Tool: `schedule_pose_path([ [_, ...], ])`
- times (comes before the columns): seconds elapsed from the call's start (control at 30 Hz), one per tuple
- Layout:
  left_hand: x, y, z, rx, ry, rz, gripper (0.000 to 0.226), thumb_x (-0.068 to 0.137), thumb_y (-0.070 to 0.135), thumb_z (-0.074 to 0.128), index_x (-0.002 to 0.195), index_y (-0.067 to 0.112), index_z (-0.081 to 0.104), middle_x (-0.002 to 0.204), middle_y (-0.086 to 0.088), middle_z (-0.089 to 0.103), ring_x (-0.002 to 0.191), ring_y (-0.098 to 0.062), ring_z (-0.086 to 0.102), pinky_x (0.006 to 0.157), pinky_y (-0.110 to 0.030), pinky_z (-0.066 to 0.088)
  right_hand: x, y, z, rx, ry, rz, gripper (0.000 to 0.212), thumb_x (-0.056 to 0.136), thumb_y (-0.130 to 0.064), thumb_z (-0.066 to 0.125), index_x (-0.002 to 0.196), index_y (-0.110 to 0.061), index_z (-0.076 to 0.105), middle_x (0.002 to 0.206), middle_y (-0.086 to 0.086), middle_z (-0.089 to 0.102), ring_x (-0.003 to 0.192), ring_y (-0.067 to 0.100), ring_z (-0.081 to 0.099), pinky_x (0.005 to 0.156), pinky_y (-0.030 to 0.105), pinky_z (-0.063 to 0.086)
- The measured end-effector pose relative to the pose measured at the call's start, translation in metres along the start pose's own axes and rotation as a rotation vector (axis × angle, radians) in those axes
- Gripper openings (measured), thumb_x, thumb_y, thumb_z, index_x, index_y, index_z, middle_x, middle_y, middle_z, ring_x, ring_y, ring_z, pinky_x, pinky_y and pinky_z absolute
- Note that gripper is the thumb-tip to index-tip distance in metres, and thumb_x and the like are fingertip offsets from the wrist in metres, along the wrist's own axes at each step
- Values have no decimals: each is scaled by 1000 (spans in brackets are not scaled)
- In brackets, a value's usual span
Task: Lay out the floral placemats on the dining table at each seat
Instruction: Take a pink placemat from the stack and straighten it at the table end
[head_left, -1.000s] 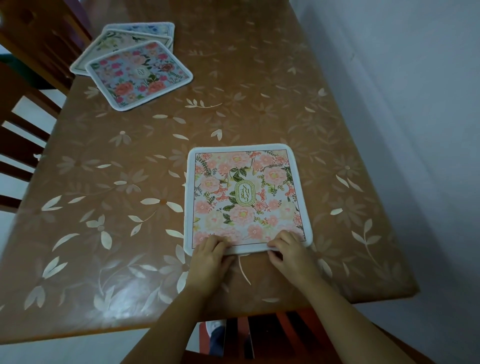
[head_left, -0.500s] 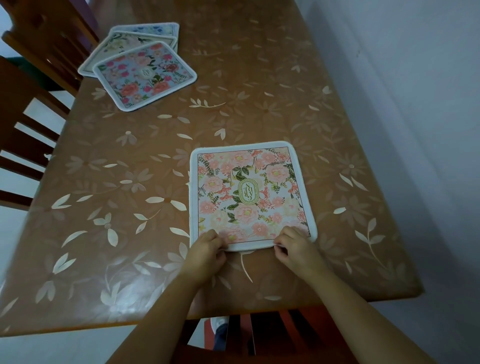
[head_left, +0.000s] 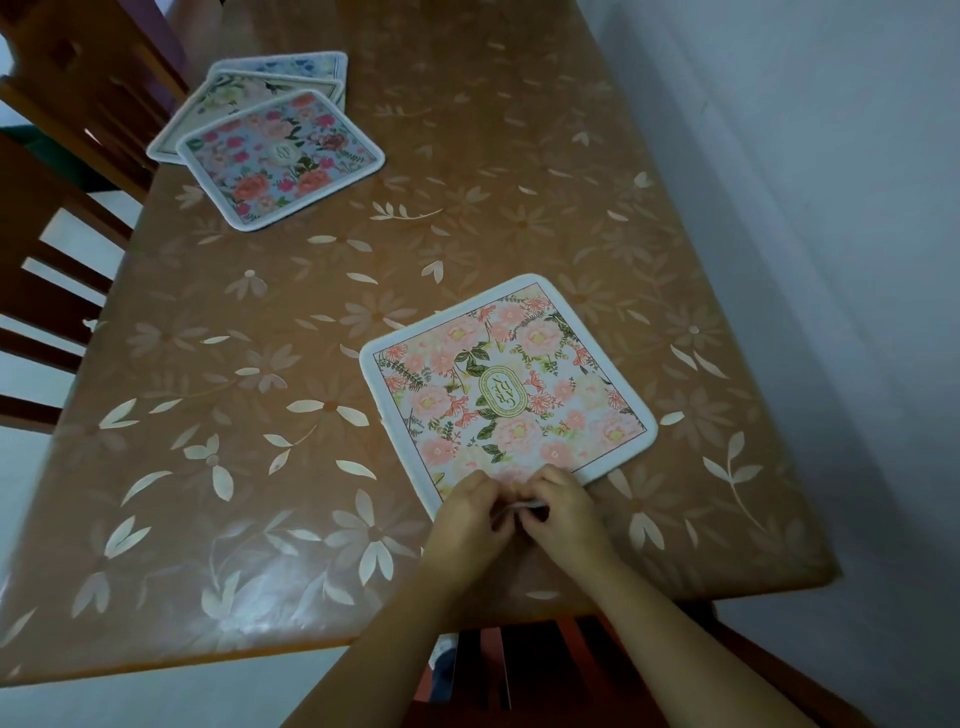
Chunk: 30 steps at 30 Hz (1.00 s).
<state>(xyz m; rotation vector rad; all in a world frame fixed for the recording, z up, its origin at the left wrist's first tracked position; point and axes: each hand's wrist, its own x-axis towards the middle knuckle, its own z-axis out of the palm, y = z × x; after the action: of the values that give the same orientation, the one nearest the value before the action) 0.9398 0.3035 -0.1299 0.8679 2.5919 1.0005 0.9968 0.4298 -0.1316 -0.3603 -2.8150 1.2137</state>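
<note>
A pink floral placemat (head_left: 511, 387) with a white border lies on the brown flower-patterned table (head_left: 291, 374), close to its near edge and turned at an angle. My left hand (head_left: 470, 514) and my right hand (head_left: 563, 512) meet at the mat's near edge, and both pinch the white border there with curled fingers. A stack of three other floral placemats (head_left: 275, 156) lies fanned out at the far left of the table.
Wooden chairs (head_left: 57, 171) stand along the table's left side. Another chair seat (head_left: 519, 675) sits below the near edge, under my arms. A pale wall (head_left: 831, 208) runs close along the table's right side.
My hands have come together at the middle of the mat's near edge. The mat now lies rotated, with its right side nearer the wall. The view has shifted left.
</note>
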Motion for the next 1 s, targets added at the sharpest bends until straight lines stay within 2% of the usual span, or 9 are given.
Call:
schedule_pose_path([
  [0.1, -3, -4, -11, 68, -45, 139, 14, 71, 9, 73, 79, 3, 64, 75, -14, 61, 68, -27, 55, 57, -30, 41, -4, 5, -7, 10, -13, 24, 7, 73, 1, 69, 79, -2, 67, 79, 9, 59, 78, 24, 56, 66, 27, 45],
  [0.2, -6, -13, -22, 84, -102, 179, 20, 64, 6, 75, 81, 4, 64, 80, -13, 64, 73, -30, 59, 61, -37, 51, -7, 13, -20, -44, 2, 31, 10, 72, 1, 70, 78, -7, 69, 81, 3, 62, 74, 16, 58, 63, 7, 40],
  [0.27, -6, -20, -27, 93, -87, 172, 24, 60, 2, 77, 82, 6, 66, 84, -11, 67, 78, -30, 62, 67, -39, 54, -9, 19, -30, -62, -12, 55, 11, 74, 0, 69, 80, -8, 70, 82, 0, 61, 75, 13, 58, 64, 9, 43],
  [0.33, -4, -24, -30, 79, -46, 160, 24, 61, 0, 79, 81, 6, 68, 85, -10, 70, 80, -28, 64, 72, -40, 54, -11, 29, -40, -63, -33, 71, 12, 74, 5, 67, 82, -4, 69, 83, 3, 60, 78, 18, 59, 69, 22, 49],
  [0.53, 6, -22, -27, -25, 3, 110, 14, 64, 0, 80, 73, 4, 70, 73, -11, 69, 69, -25, 63, 62, -28, 50, -12, 41, -63, -99, -94, 136, 19, 75, 10, 63, 86, -4, 68, 88, 4, 60, 85, 19, 59, 73, 13, 40],
  [0.67, 9, -13, -20, -138, 17, 47, 8, 70, 6, 78, 73, 4, 71, 70, -11, 66, 64, -22, 61, 57, -31, 51, -15, 21, -71, 76, -105, 196, 35, 74, 16, 53, 92, -10, 67, 92, -3, 59, 92, 10, 55, 78, 2, 36],
  [0.77, 10, -2, -14, -158, 23, 54, 9, 71, 7, 77, 71, 3, 69, 68, -12, 64, 62, -25, 59, 54, -35, 50, -18, -1, -73, 129, -188, 190, 31, 75, 1, 56, 95, -20, 66, 96, -11, 59, 96, 6, 54, 84, 14, 41],
  [0.87, 10, 9, -6, -162, 39, 65, 16, 70, 8, 78, 64, 3, 64, 62, -7, 59, 57, -18, 50, 51, -18, 38, -17, -18, -61, -31, -190, 114, 20, 78, -21, 61, 97, -23, 65, 95, -9, 59, 92, 8, 53, 76, 23, 42],
  [1.0, 9, 15, 0, -210, -1, 41, 13, 73, 10, 76, 69, 5, 65, 70, -9, 61, 65, -20, 53, 56, -29, 44, -14, -20, -48, -149, -28, 78, 10, 84, -15, 61, 91, -13, 67, 92, 0, 61, 83, 11, 53, 64, 12, 33],
])
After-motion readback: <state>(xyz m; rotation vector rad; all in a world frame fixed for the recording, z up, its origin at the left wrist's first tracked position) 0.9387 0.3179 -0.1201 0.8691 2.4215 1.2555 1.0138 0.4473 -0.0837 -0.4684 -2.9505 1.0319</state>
